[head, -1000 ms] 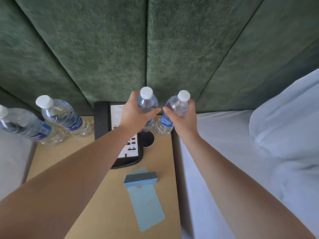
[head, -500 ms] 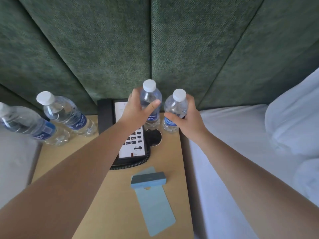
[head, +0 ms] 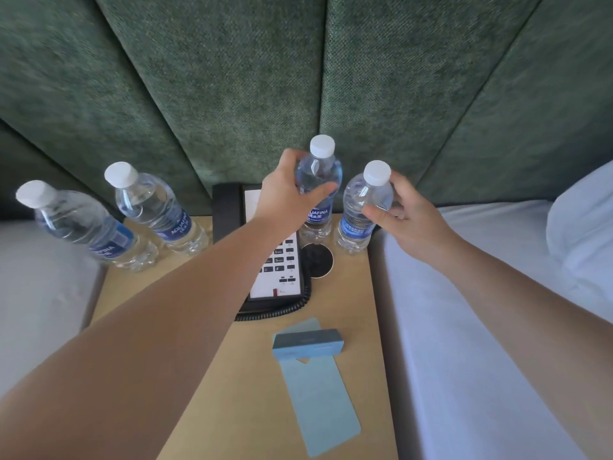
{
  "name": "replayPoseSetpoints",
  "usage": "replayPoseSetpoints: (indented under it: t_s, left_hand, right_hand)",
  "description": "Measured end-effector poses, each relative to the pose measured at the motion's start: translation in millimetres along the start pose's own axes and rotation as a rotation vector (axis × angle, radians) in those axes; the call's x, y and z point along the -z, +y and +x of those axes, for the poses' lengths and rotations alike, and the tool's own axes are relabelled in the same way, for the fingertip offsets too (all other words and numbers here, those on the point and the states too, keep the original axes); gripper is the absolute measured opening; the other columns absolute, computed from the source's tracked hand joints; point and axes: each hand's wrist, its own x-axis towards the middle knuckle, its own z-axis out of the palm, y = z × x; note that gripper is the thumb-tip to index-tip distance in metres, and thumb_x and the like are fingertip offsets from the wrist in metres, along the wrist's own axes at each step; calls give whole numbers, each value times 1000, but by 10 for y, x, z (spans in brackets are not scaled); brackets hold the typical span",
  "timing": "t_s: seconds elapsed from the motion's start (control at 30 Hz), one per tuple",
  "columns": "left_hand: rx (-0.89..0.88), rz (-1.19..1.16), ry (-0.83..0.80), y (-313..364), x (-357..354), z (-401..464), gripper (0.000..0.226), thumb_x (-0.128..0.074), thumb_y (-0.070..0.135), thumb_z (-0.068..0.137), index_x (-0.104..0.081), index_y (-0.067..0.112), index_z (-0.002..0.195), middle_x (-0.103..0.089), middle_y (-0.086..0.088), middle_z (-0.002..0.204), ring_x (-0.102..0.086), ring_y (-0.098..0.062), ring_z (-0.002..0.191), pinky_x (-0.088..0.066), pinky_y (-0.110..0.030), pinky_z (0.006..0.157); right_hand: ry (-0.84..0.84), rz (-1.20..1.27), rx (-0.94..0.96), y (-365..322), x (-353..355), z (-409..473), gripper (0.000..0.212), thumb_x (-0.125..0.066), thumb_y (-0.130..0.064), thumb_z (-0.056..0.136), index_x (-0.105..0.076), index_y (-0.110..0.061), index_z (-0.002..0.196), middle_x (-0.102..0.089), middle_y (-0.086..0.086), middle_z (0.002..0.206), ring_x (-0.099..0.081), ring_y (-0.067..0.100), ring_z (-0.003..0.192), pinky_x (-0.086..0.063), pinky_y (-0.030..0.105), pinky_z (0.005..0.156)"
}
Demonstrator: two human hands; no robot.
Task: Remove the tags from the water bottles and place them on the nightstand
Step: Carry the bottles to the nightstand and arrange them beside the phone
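Two clear water bottles with white caps and blue labels stand at the back right of the wooden nightstand (head: 238, 410). My left hand (head: 285, 194) is wrapped around the upper part of the left one (head: 319, 207). My right hand (head: 404, 217) holds the right one (head: 360, 217) loosely, thumb in front and fingertips behind near the cap. Neither bottle neck carries a tag. Light blue paper tags (head: 318, 400) lie flat near the front of the nightstand, with a darker blue folded piece (head: 306, 343) on top.
Two more capped bottles (head: 146, 207) (head: 79, 227) stand at the nightstand's back left. A black and white desk phone (head: 278, 270) with a coiled cord and a round black coaster (head: 318, 260) sit mid-table. Green padded headboard behind; white bedding (head: 481, 310) to the right.
Both bottles have come down and now stand on the nightstand beside the phone. My right hand's grip has loosened, with the palm drawn back from its bottle.
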Motion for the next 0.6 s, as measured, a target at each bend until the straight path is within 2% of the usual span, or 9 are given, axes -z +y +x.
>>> replayPoseSetpoints:
  t_s: [0.1, 0.17, 0.23, 0.27, 0.33, 0.4, 0.43, 0.5, 0.6]
  left_hand:
    - [-42, 33, 45, -32, -13, -40, 58, -75, 35, 79, -43, 21, 125, -60, 11, 102, -57, -6, 89, -36, -8, 60]
    - [-57, 45, 67, -54, -38, -61, 58, -74, 34, 81, -42, 17, 127, -61, 8, 106, -55, -7, 93, -34, -11, 62]
    - [-48, 50, 62, -52, -57, -55, 56, -73, 34, 81, -41, 17, 125, -62, 5, 108, -55, -8, 93, -33, -7, 61]
    - [-35, 51, 55, -46, -55, -44, 54, -73, 35, 81, -41, 19, 122, -62, 6, 106, -55, -7, 90, -32, -4, 59]
    - [-6, 45, 38, -38, -33, -19, 51, -74, 36, 79, -39, 24, 114, -59, 10, 96, -54, -1, 81, -33, 1, 55]
    - [14, 30, 21, -48, -11, 1, 51, -76, 36, 78, -36, 28, 109, -55, 14, 91, -52, 5, 78, -32, 4, 54]
    - [22, 24, 12, -52, -3, 10, 52, -76, 36, 77, -35, 29, 108, -55, 14, 90, -51, 6, 78, -32, 5, 54]
    - [34, 21, 0, -52, 9, 28, 53, -77, 36, 76, -34, 30, 107, -56, 16, 89, -52, 6, 77, -32, 4, 52]
    - [42, 18, -9, -54, 17, 45, 53, -78, 37, 75, -34, 31, 106, -55, 19, 86, -52, 6, 74, -35, 1, 51]
  right_hand:
    - [-12, -15, -3, -25, 22, -11, 53, -66, -20, 88, -41, -28, 135, -63, -11, 122, -64, 9, 108, -47, 41, 102]
    - [-8, -42, -10, -40, 33, 1, 54, -67, -20, 88, -42, -26, 135, -64, -8, 121, -66, 10, 104, -48, 41, 99]
    - [19, -96, -11, -63, 35, 41, 54, -69, -22, 86, -43, -26, 133, -65, -8, 117, -66, 12, 99, -50, 40, 95]
    - [47, -137, -11, -81, 33, 72, 54, -71, -25, 85, -44, -27, 132, -65, -9, 113, -66, 12, 98, -51, 37, 92]
    - [124, -203, -16, -122, 22, 143, 53, -73, -31, 82, -46, -26, 128, -66, -9, 106, -64, 11, 95, -49, 21, 83]
    - [217, -238, -33, -156, -14, 215, 55, -76, -36, 78, -47, -23, 123, -64, -8, 101, -61, 5, 85, -42, 10, 67]
    - [256, -252, -40, -168, -36, 244, 57, -78, -37, 74, -47, -20, 119, -63, -7, 100, -59, 6, 82, -40, 13, 64]
    - [289, -313, -41, -198, -60, 292, 64, -83, -40, 68, -45, -15, 113, -61, -2, 103, -57, 13, 87, -36, 22, 68]
    - [166, -352, -69, -287, 39, 344, 71, -84, -42, 65, -39, -19, 115, -54, -1, 117, -56, 15, 99, -41, 26, 79]
